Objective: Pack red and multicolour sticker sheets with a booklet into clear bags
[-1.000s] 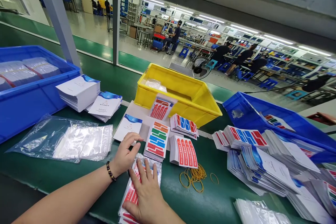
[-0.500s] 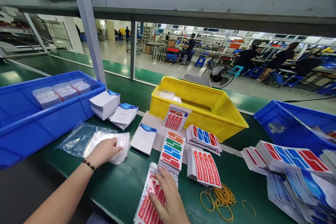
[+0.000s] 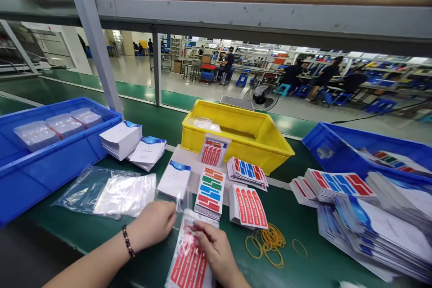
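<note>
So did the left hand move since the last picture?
Yes, to the right: the left hand was over the pile of clear bags; now it's mostly past them, near the red-printed packet.

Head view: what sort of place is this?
Probably a factory floor, for packing or assembly: stacked sticker sheets, a yellow bin, seated people in the background.

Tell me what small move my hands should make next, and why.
Perhaps bring the left hand to the upper end of the bag of red labels: the right hand has its fingers near that end, and the left is curled close by. Whether the left grips the clear plastic beside it is too blurred to tell.
</note>
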Motion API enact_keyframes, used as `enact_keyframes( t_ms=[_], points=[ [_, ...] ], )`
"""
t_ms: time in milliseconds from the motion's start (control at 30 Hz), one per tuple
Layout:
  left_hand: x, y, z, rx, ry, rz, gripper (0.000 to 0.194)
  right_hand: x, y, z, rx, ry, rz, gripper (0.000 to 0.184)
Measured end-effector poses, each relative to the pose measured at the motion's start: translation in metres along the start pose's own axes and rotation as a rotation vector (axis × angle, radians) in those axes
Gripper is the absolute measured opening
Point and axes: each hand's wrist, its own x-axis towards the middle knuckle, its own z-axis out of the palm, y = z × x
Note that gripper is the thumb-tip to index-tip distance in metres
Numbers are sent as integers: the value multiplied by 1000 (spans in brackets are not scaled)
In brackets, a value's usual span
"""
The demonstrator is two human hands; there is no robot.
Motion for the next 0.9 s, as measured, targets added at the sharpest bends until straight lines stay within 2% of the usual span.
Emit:
enact_keyframes(
  t_ms=[100, 200, 333, 400, 467, 533, 667, 800, 900],
  points=[
    [12, 32, 19, -3, -32, 135, 21, 0, 7, -3, -97, 73, 118, 37],
    [27, 47, 26, -199, -16, 139, 23, -1, 12, -8, -268, 156, 15, 35],
    [48, 50, 33, -719, -35, 31, 33, -2, 13, -10, -398, 213, -170, 34],
    [54, 49, 39, -943, -75, -54, 33, -1, 12, -9, -413, 227, -217, 35],
    [56, 47, 46, -1055, -120, -104, 32, 0, 10, -9, -373, 209, -207, 35],
    [56, 45, 50, -1095, -120, -93, 31, 2, 6, -10, -300, 165, -122, 33],
    [52, 42, 52, -1101, -67, -16, 31, 7, 2, -14, -185, 94, 98, 10],
    [49, 40, 50, -918, -55, 69, 30, 9, 3, -17, -128, 48, 133, 29],
    [48, 41, 50, -762, -46, 116, 29, 10, 6, -17, -230, 45, 76, 36]
  ],
)
